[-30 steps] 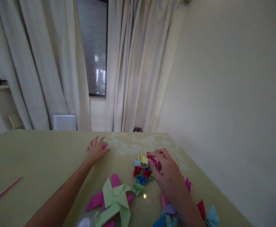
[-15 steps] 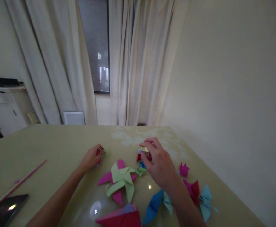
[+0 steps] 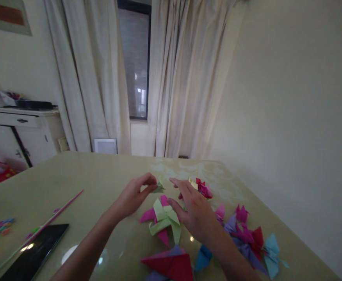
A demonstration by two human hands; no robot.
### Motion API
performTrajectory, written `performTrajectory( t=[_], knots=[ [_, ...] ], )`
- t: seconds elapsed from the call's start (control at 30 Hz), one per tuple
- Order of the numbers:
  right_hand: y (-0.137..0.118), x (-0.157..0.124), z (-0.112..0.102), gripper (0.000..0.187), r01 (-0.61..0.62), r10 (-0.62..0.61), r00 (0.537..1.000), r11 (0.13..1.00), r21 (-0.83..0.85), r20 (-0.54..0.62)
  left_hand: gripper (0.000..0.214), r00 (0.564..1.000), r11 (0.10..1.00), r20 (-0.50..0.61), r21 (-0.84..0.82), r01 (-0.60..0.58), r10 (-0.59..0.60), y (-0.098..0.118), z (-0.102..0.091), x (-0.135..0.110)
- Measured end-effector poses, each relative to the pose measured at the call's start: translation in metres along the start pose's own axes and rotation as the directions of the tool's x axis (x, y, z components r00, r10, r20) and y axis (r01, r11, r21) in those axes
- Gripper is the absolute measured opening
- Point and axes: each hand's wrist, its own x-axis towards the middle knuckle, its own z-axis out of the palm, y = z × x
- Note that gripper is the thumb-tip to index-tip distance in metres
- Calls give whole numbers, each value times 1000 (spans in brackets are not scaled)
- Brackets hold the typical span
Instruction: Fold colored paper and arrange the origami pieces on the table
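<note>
My left hand (image 3: pixel 136 193) pinches a small light green folded paper piece (image 3: pixel 159 188) between thumb and fingertips, above the table. Facing it from the right, my right hand (image 3: pixel 193 208) has its thumb and fingers apart with nothing between them. Below and between both hands lies a green and magenta paper pinwheel (image 3: pixel 165 215). Just behind my right hand is a cluster of small red, pink and yellow paper pieces (image 3: pixel 203 188), partly hidden by the fingers.
A red folded paper (image 3: pixel 178 267) and a blue one (image 3: pixel 203 257) lie near me. Purple, magenta and red origami (image 3: pixel 244 234) and a light blue piece (image 3: pixel 272 249) sit at right. At left are a dark tablet (image 3: pixel 36 253), a long pink stick (image 3: pixel 68 203) and small colourful bits (image 3: pixel 4 227).
My left hand has moved right towards the right hand, carrying the green paper piece. My right hand has come away from the small paper cluster. The view has turned left.
</note>
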Motion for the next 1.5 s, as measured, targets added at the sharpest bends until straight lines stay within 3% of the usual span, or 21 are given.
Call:
performTrajectory(
  t=[0.13, 0.27, 0.33, 0.4, 0.43, 0.5, 0.53, 0.63, 0.77, 0.9, 1.0, 1.1, 1.23, 1.4, 1.5],
  knots=[
    [-1, -1, 4, 26, 69, -68, 997, 996, 54, -19, 7, 997, 989, 56, -142, -50, 58, 43, 14, -10],
    [2, -2, -8, 18, 89, -87, 995, 995, 50, -40, 16, 986, 974, 153, -224, -25, 60, 50, 7, -13],
    [7, -4, -22, 17, 61, -61, 997, 998, 4, -46, 28, 986, 985, 167, -168, 40, -11, 34, -5, -12],
    [15, -8, -41, 19, 1, -6, 998, 997, -78, -62, 35, 981, 990, 129, 27, 140, -142, 7, -20, -10],
    [21, -12, -51, 20, -35, 26, 997, 992, -123, -72, 35, 973, 966, 99, 174, 191, -210, -9, -26, -9],
    [33, -21, -70, 23, -114, 98, 992, 971, -209, -83, 35, 928, 836, 76, 467, 289, -363, -41, -36, -11],
    [41, -26, -79, 24, -157, 139, 986, 956, -247, -89, 33, 908, 792, 76, 521, 317, -413, -55, -38, -13],
    [63, -43, -97, 23, -296, 266, 955, 887, -354, -130, 18, 862, 750, 113, 557, 356, -494, -82, -40, -18],
    [81, -57, -109, 27, -440, 356, 896, 785, -435, -264, 9, 862, 761, 127, 543, 354, -491, -90, -39, -18],
    [66, -50, -106, 29, -414, 327, 902, 838, -354, -281, 6, 881, 820, 170, 477, 318, -441, -74, -45, -14],
    [40, -35, -88, 26, -299, 269, 951, 925, -234, -153, 11, 902, 898, 247, 360, 255, -355, -45, -46, -11],
    [16, -19, -60, 23, -145, 146, 989, 984, -104, 2, 19, 929, 976, 301, 100, 192, -214, -10, -41, -9],
    [0, -6, -28, 36, -22, 21, 992, 1000, 11, 122, 19, 955, 981, 287, -153, 124, -76, 25, -26, -10],
    [2, -1, -13, 17, 7, -18, 986, 998, 66, 167, 16, 966, 970, 258, -224, 91, -31, 35, -15, -12],
    [4, 0, -13, 17, 42, -59, 986, 993, 107, 154, 14, 966, 968, 258, -239, 81, -18, 35, -14, -12]
  ],
)
